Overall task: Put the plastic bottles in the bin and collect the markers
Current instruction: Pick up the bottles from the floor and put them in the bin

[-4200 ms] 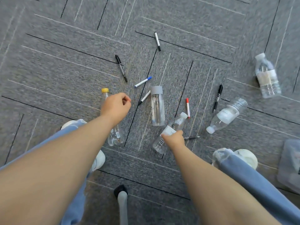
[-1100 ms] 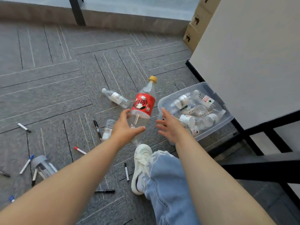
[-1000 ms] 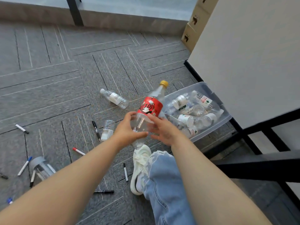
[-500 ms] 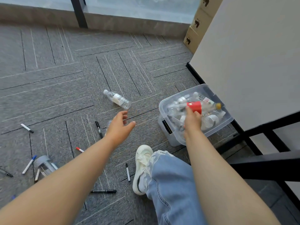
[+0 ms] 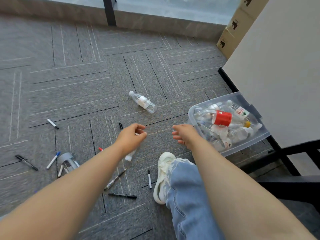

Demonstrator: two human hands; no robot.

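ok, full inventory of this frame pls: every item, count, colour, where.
bin: 1, clear, right, full of bottles
red-label bottle: 1, yellow cap, on top in the bin
white-label bottle: 1, clear, mid-floor
grey-lidded bottle: 1, clear, left floor
white-capped bottle: 1, clear, mostly hidden under the left wrist
markers and pens: about 9, black, white, red- or blue-capped, scattered left and centre
cardboard boxes: at least 2, brown, stacked top right
table: 1, white top, black frame, right
shoe: 1, white, bottom centre
jeans leg: 1, blue, bottom centre
left grip: bare hand, open, empty
right grip: bare hand, open, empty, near the bin
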